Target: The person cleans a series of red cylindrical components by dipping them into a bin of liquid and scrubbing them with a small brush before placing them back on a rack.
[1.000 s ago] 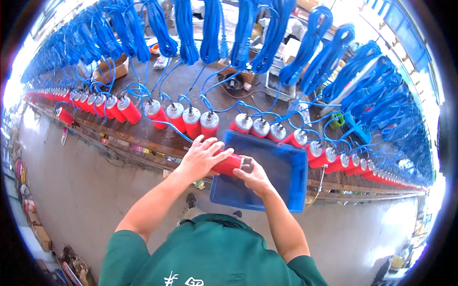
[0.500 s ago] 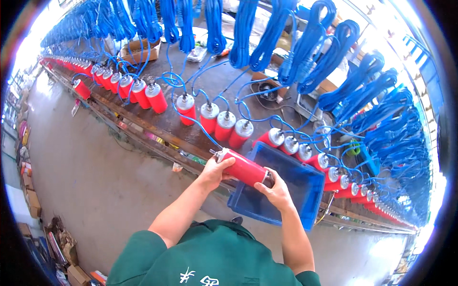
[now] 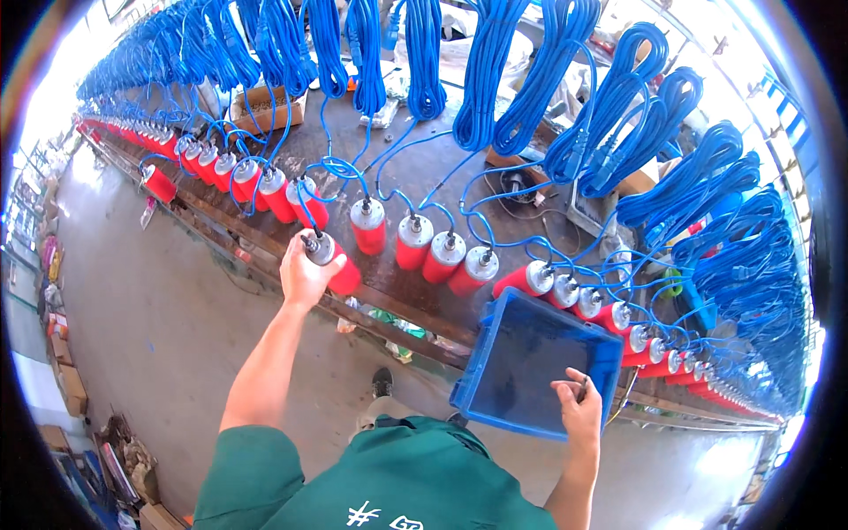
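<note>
My left hand [image 3: 305,274] grips a red cylinder with a silver end cap [image 3: 347,276] near the bench's front edge. The cylinder stands tilted, cap up, and a blue cable runs from its top. Its lower end reaches past the bench edge. Over the right part of a blue plastic bin [image 3: 495,353], my right hand [image 3: 580,408] is closed, thumb and fingers pinched around a small dark piece too small to name. Beside the left hand's cylinder stands another red cylinder [image 3: 368,228], first of a short group.
Rows of red cylinders [image 3: 609,315] line the dark bench [image 3: 424,177] on both sides. Coiled blue cables [image 3: 477,79] hang above it. A cardboard box [image 3: 269,110] sits further back. One cylinder [image 3: 159,183] lies near the edge at far left. Cartons [image 3: 71,389] stand along the floor's left side.
The red cylinder has moved left and been turned cap up, now in the left hand alone. My right hand has let go of it and moved right and down over the bin.
</note>
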`<state>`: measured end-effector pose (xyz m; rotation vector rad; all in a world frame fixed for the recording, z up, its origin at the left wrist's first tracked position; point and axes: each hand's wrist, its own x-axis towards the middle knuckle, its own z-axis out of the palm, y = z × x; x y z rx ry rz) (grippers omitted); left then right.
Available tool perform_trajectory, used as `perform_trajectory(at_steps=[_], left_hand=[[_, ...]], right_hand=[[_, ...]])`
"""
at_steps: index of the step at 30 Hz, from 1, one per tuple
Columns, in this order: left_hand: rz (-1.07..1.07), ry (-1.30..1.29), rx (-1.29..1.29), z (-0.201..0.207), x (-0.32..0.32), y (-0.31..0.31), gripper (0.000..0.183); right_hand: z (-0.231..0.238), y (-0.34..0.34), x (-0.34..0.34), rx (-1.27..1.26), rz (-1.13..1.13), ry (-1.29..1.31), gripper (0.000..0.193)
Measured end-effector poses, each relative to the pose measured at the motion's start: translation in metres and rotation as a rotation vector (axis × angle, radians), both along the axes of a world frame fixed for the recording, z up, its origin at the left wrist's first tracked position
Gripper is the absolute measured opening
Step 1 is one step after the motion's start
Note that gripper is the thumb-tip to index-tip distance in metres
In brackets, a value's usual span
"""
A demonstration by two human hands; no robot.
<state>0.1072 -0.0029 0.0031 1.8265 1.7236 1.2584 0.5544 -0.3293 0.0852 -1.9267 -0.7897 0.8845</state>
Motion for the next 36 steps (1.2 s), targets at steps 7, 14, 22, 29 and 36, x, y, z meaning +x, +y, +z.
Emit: perform_trajectory(at_steps=[7,14,22,29,36], left_hand=[[0.094,0.230,-0.046,-0.046,0.003,0.076,0.077],[0.004,0.120,-0.027,-0.050,0.008,0.075,0.083],[-0.012,-0.018,-0.001,-0.055,0.018,0.095,0.086],[-0.052,-0.026,-0.070,-0.057,0.022,0.119,0.094],[-0.174,0.009,0.029,-0.053,0.015,0.103,0.100]], right_hand=[[-0.004,-0.005,-0.024,-0.027,-0.067,0.013,0.047],[-0.006,0.002,-0.055,0.027,-0.085,0.029,0.038],[-0.002,0.006,-0.072,0.015,-0.135,0.061,0.034],[0.000,0.011,-0.084,-0.003,-0.114,0.052,0.034],[-0.001,0.009,-0.086,-0.007,-0.119,0.053,0.031]])
